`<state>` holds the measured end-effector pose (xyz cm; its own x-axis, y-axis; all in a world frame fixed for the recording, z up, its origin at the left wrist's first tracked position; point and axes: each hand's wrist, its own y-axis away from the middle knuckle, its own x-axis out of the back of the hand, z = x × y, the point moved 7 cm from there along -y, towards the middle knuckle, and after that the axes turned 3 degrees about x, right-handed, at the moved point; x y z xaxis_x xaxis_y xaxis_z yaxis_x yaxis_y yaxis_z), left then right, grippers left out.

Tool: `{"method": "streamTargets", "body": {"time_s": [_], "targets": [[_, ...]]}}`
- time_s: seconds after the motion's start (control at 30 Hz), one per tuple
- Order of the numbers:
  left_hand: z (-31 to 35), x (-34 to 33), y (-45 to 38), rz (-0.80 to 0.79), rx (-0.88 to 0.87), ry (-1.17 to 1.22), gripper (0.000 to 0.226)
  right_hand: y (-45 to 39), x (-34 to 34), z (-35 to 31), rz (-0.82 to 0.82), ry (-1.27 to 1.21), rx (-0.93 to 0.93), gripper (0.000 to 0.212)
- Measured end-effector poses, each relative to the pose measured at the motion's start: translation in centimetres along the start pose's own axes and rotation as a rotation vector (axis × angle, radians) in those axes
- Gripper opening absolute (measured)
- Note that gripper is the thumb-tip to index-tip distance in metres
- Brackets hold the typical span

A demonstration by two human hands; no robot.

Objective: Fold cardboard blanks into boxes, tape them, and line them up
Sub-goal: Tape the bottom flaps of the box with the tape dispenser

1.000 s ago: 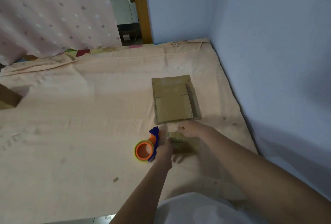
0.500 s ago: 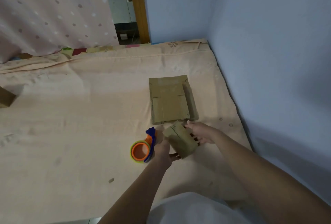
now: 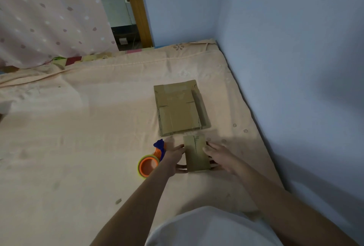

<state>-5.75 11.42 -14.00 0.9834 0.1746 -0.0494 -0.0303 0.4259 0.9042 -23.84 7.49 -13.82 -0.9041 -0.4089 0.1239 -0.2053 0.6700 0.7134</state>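
Peach bedsheet (image 3: 78,137) fills my view, and on it, just below the stack of flat blanks (image 3: 177,108), I hold a small brown cardboard box (image 3: 196,153) between my left hand (image 3: 174,160) and right hand (image 3: 220,156), fingers and thumbs clasping its two sides.

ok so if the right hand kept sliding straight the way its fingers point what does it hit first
The right hand points up-left against the small cardboard box, so that blocks it at once. Past it, the line probably reaches the flat cardboard stack; depth is uncertain.
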Motion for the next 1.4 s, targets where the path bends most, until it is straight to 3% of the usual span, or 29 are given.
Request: {"method": "streamTargets", "body": {"time_s": [0.23,0.47,0.67,0.73,0.8,0.9,1.07,1.3,1.4], "targets": [[-1.1,-0.6,-0.7,0.103,-0.172,-0.019,0.047,-0.9,-1.1,0.7,0.148,0.142,0.134,0.064],[-1.1,-0.3,-1.3,0.239,-0.326,-0.139,0.041,-0.8,-1.8,0.4,0.189,0.294,0.191,0.056],[1.3,4.1,1.1,0.653,-0.609,-0.566,0.018,-1.2,-1.3,0.6,0.227,0.36,0.15,0.063],[1.1,5.8,1.2,0.748,-0.575,-0.65,0.016,-1.2,-1.3,0.6,0.234,0.381,0.156,0.061],[0.5,7.1,1.1,0.798,-0.482,-0.757,0.028,-1.2,-1.4,0.6,0.245,0.387,0.166,0.06],[-0.7,8.2,0.3,0.785,-0.335,-0.892,0.044,-1.2,-1.5,0.6,0.238,0.392,0.166,0.063],[-2.5,8.9,-1.3,0.644,-0.293,-0.82,0.016,-1.3,-1.6,0.7,0.23,0.398,0.149,0.071],[-1.9,9.9,-0.2,0.629,-0.419,-0.753,0.008,-1.3,-1.4,0.7,0.21,0.402,0.141,0.065],[-1.9,10.2,0.9,0.525,-0.48,-0.605,0.008,-1.3,-1.4,0.6,0.209,0.411,0.135,0.063]]}}
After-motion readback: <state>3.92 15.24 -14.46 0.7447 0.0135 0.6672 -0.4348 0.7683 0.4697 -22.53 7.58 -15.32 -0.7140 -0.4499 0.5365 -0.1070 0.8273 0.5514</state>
